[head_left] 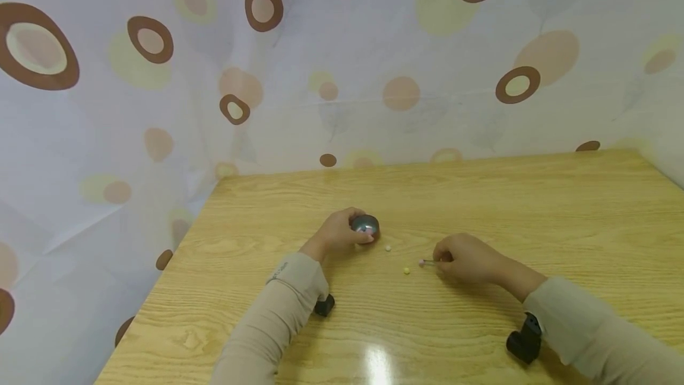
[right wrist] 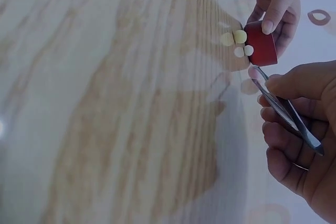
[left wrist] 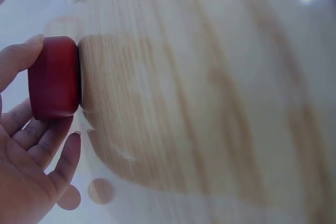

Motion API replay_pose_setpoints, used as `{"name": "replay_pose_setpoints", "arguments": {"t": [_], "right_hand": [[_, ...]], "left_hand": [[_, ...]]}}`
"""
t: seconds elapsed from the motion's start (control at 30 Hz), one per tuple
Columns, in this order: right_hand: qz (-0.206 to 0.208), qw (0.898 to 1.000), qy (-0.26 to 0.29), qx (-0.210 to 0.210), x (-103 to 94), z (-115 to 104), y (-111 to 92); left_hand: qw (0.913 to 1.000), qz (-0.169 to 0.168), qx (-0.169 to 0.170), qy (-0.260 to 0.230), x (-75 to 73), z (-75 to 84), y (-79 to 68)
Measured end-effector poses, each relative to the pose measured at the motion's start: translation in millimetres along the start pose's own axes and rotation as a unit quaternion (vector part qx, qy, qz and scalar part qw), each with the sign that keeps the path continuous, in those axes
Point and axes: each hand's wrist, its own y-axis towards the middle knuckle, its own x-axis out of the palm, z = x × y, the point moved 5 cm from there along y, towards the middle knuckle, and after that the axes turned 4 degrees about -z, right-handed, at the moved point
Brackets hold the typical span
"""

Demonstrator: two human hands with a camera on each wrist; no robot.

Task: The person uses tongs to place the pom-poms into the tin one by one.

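My left hand (head_left: 335, 230) holds a small round cup (head_left: 367, 222), thumb on the near side of the rim and fingers on the far side. Its inside is dark and shiny; the left wrist view shows its red outer wall (left wrist: 55, 80) and its base at the tabletop. Pinkish patches show inside. Metal tweezers (right wrist: 287, 113) are pinched in my right hand (head_left: 471, 258), pointing left. A tiny pink ball (head_left: 421, 262) sits at their tips, close over the table. Between the hands lie a white ball (head_left: 388, 248) and a yellow ball (head_left: 407, 270).
The wood-grain table (head_left: 256, 218) is glossy and reflects the light near its front. A white sheet (head_left: 299, 129) with brown, peach and yellow ovals hangs behind and at the sides. Black wrist-worn devices (head_left: 525, 340) sit below both sleeves.
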Motion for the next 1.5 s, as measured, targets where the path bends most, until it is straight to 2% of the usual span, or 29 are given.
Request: {"name": "replay_pose_setpoints", "arguments": {"t": [0.43,0.8,0.97,1.3,1.5], "right_hand": [[0.042,0.999,-0.021,-0.021,-15.8,-10,17],[0.069,0.997,-0.015,-0.042,-26.1,-19,40],[0.076,0.996,-0.009,-0.034,-30.0,-21,50],[0.089,0.995,-0.008,-0.043,-33.0,-24,67],[0.085,0.995,-0.005,-0.042,-26.8,-23,77]], "left_hand": [[1.0000,0.001,-0.003,0.001,-2.6,-2.6,3.2],[1.0000,-0.002,-0.007,-0.007,-1.5,-2.0,2.4],[1.0000,0.000,-0.007,-0.001,-1.0,-1.8,4.0],[1.0000,0.001,-0.001,0.001,-1.6,-0.5,5.0],[1.0000,0.002,-0.001,0.007,-1.0,-0.7,4.7]]}}
